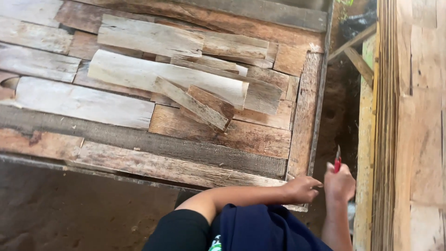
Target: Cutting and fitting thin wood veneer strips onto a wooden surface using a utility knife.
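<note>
Looking from the biggest thing down, the wooden worktop [186, 153] fills the left and middle of the frame, made of rough weathered planks, with a loose heap of offcut boards [186, 79] lying across its upper middle. At the right edge of the frame stands a tall stack of thin veneer sheets [409, 116], seen on edge. Both hands are low, at the lower right of the frame, close to the worktop's near right corner. The left hand [302, 188] rests on the corner of the edge plank [304, 116], its grip loosely curled; I cannot tell if it pinches anything. The right hand [340, 183] is just beside it, clenched around a small red-handled tool [337, 162], whose thin blade points up out of the top of the fist, in the dark gap between worktop and stack. I judge that for clean work here the left hand should press the plank firmly and keep its fingers away from the blade, while the right hand keeps a short, steady hold near the blade.
</note>
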